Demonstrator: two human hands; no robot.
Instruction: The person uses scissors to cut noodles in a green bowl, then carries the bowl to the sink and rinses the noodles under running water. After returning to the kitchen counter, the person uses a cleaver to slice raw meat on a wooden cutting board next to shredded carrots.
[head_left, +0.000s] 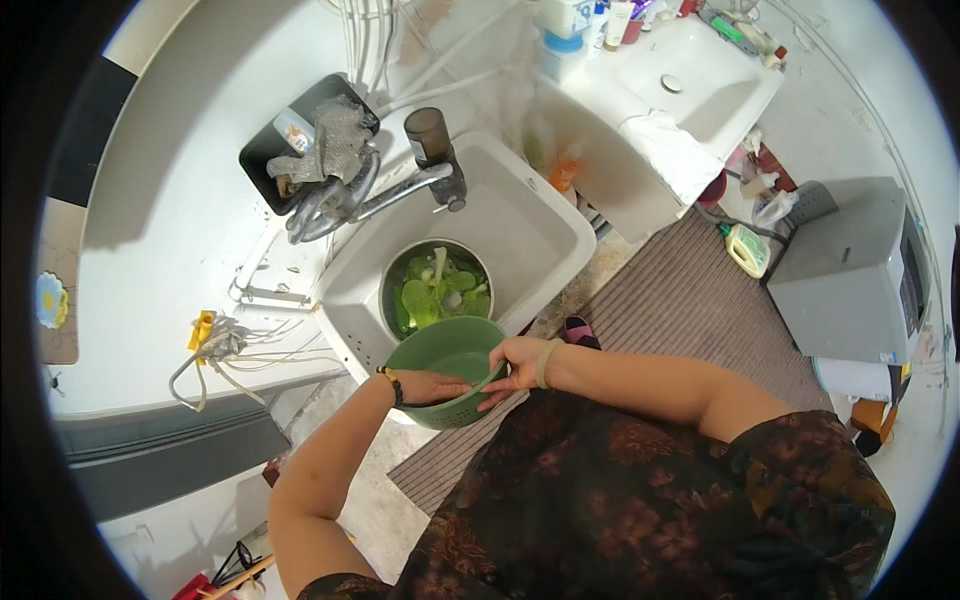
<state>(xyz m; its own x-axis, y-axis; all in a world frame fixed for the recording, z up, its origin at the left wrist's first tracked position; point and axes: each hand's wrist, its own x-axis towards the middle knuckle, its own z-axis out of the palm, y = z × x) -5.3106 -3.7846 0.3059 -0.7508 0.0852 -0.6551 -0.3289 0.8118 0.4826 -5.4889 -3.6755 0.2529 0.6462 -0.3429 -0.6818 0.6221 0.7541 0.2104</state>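
A green plastic basin (457, 352) with small holes low in its side is tilted over the near edge of the sink. My right hand (510, 367) grips its rim on the right. My left hand (431, 388) reaches inside the basin, its fingers near the right wall; whether they hold anything is hidden. Just beyond, a round metal pot (492, 289) stands in the sink with green leafy vegetables (435, 289) in it, one pale stalk sticking up.
The white sink (525, 217) has a metal faucet (405, 191) over it, beside a brown bottle (431, 139). Behind the faucet sits a black tray (259, 161) with a mesh cloth. Cables (225, 345) lie at the left. A washbasin (690, 82) stands at the upper right.
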